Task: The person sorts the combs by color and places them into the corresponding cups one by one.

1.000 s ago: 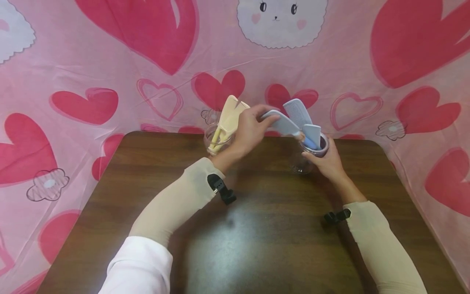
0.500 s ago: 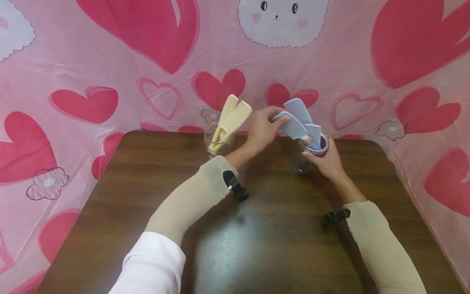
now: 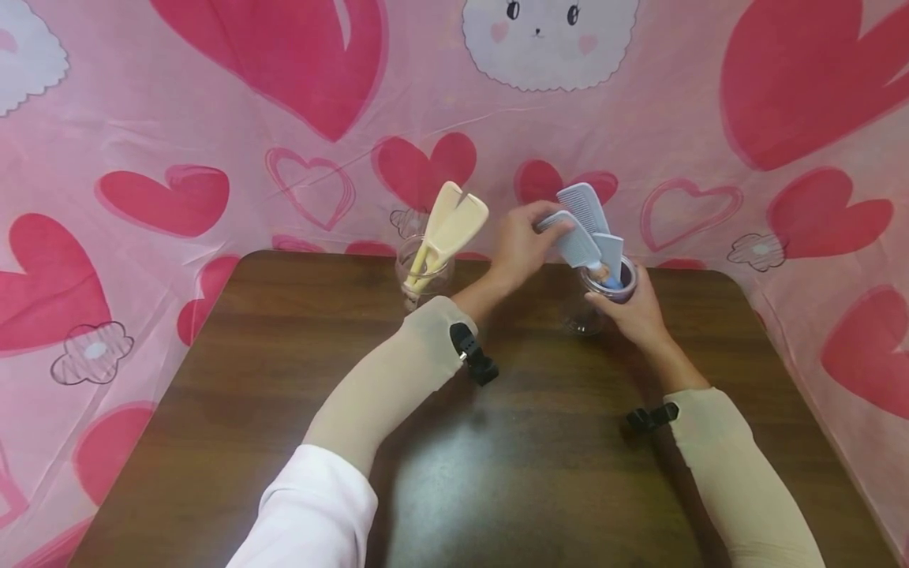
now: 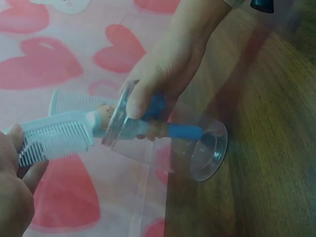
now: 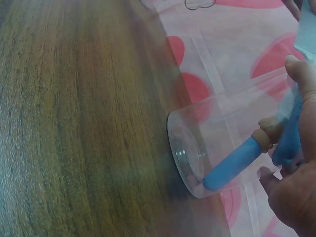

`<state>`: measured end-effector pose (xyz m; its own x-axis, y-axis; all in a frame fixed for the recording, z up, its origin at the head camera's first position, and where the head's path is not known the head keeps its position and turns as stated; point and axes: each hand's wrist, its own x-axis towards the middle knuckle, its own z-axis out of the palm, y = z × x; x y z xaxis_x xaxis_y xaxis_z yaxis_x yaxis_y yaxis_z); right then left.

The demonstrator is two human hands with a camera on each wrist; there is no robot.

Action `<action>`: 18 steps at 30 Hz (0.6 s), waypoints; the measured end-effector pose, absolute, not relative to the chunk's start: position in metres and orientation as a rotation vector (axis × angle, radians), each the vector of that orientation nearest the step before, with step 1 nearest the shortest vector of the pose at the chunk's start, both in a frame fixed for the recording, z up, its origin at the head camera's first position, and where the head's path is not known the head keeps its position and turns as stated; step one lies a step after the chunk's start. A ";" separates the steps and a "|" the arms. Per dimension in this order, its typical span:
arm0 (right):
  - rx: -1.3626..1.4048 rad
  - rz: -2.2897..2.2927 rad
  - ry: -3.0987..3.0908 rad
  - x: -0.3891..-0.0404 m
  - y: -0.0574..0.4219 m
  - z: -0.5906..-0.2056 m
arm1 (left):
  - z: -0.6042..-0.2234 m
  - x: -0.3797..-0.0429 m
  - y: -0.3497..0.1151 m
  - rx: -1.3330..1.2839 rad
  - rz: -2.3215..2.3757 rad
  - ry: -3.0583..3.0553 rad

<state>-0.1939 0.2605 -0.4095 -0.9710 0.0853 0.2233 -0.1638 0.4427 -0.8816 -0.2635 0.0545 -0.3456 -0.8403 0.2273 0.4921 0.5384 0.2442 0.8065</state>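
Observation:
My left hand (image 3: 521, 244) pinches the toothed end of a pale blue comb (image 3: 574, 239) between thumb and fingers. That comb slants down, its handle inside the mouth of a clear jar (image 3: 584, 317). My right hand (image 3: 637, 306) grips the jar around its upper part near the rim. Two more pale blue pieces, a fine-toothed comb (image 3: 584, 207) and a smaller flat-topped one (image 3: 609, 251), stick up from the same jar. Through its wall, the right wrist view shows a blue handle (image 5: 232, 163) reaching the bottom. My right palm hides part of the jar.
Left of my left hand, a second clear jar (image 3: 405, 264) holds two cream-yellow flat-headed pieces (image 3: 460, 225) with yellow handles. Both jars stand near the far edge of the dark wooden table (image 3: 298, 331). A pink heart-patterned cloth (image 3: 248, 95) hangs behind it.
My left hand has moved right with the comb, bringing its handle down into the jar's mouth. The other combs there have shifted slightly. My right hand stays on the jar.

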 end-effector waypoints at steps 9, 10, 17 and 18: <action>0.048 1.542 -2.468 -0.215 0.277 -0.438 | -0.353 -0.262 0.062 -0.759 -1.597 -2.255; 0.047 1.546 -2.468 -0.215 0.278 -0.439 | -0.354 -0.263 0.061 -0.749 -1.608 -2.255; 0.049 1.551 -2.468 -0.216 0.280 -0.439 | -0.356 -0.265 0.058 -0.750 -1.670 -2.256; 0.052 1.550 -2.468 -0.215 0.280 -0.438 | -0.356 -0.265 0.058 -0.760 -1.688 -2.247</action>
